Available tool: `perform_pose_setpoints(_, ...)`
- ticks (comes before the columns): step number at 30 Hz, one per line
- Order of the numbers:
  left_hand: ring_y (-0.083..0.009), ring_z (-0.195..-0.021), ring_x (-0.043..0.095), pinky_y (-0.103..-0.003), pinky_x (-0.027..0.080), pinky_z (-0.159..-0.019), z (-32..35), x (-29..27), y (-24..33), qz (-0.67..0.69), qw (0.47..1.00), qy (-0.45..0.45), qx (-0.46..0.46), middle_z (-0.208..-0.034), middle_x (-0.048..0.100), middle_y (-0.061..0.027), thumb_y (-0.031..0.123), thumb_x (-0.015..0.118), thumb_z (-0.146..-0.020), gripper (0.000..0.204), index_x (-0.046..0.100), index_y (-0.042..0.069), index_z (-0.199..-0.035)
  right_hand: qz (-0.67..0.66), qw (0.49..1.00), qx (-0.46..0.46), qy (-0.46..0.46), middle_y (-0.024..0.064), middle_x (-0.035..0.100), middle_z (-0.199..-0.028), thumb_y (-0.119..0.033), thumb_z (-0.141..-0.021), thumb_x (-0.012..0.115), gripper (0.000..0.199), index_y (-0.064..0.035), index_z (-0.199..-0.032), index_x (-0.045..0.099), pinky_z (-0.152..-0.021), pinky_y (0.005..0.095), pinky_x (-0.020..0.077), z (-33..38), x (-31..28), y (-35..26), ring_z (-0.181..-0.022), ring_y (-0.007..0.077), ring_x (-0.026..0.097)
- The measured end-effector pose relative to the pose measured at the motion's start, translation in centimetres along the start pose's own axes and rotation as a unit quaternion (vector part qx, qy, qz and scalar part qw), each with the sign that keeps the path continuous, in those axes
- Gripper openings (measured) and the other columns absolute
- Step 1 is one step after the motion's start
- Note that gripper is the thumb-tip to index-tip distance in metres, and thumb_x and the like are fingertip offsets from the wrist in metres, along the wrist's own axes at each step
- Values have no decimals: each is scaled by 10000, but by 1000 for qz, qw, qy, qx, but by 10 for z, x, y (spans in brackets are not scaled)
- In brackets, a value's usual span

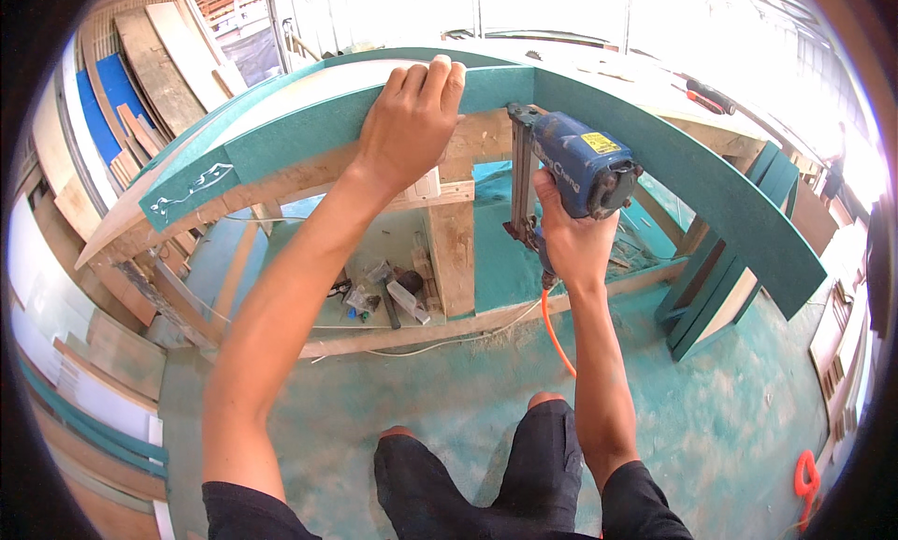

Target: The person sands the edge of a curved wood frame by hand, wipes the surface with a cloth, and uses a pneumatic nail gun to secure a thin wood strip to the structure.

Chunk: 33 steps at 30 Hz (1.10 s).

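With its fingers hooked over the top edge, my left hand (410, 115) grips a long teal board (304, 124) standing on edge. My right hand (577, 245) is wrapped round the handle of a blue nail gun (578, 161). The gun's nose is at the board's face, just left of where another teal board (697, 171) meets it and runs off to the right; whether it touches cannot be made out. An orange air hose (554, 334) hangs from the gun's handle. A pale scribble marks the teal board's left end.
Under the boards is a wooden workbench (454, 269) whose lower shelf carries loose tools and a hammer-like handle (390, 308). Teal panels (720, 297) lean at the right. Planks (154, 68) stand at the far left. A coiled orange hose (806, 479) lies on the floor at right.
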<state>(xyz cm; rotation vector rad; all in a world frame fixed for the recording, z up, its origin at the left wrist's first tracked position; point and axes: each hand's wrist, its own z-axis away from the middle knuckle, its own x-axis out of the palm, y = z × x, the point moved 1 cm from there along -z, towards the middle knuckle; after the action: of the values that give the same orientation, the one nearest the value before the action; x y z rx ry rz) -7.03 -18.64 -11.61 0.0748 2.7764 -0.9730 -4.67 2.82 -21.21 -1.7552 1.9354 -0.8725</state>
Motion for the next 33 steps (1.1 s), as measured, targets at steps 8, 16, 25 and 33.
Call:
perform_pose_setpoints(8,-319,-1120,591,-426,481,-998,4,7,-3,-1,1000,-16,6,-1216,590,-165,192,794,-804,635,535,-1,-1351,-28,999,30,20,-18,636,-777,-169,-910,787,194,-28,-989,681,-496,233,422,41,-14,-3,-584,55,545)
perform_pose_setpoints(16,-294,-1187,575,-444,480,-1028,72,-55,-60,-12,1000,-3,26,-1268,594,-104,197,803,-830,579,627,240,-1380,-19,999,29,-14,-26,622,-731,-159,-911,775,166,-40,-980,682,-482,224,400,55,-31,-16,-559,53,533)
perform_pose_setpoints(25,-308,-1148,596,-417,534,-989,83,-79,-68,-37,999,-8,21,-1251,602,-131,162,799,-826,418,697,139,-1231,-37,999,-13,-21,-19,625,-740,-161,-918,769,178,-26,-997,686,-479,229,412,44,20,-26,-548,51,529)
perform_pose_setpoints(33,-311,-1131,587,-406,535,-990,82,-79,-75,-63,995,-39,70,-1238,592,-168,139,765,-826,370,703,79,-1186,-33,999,-15,-11,-6,623,-715,-188,-923,769,202,-22,-960,658,-454,236,427,35,56,-14,-521,67,548)
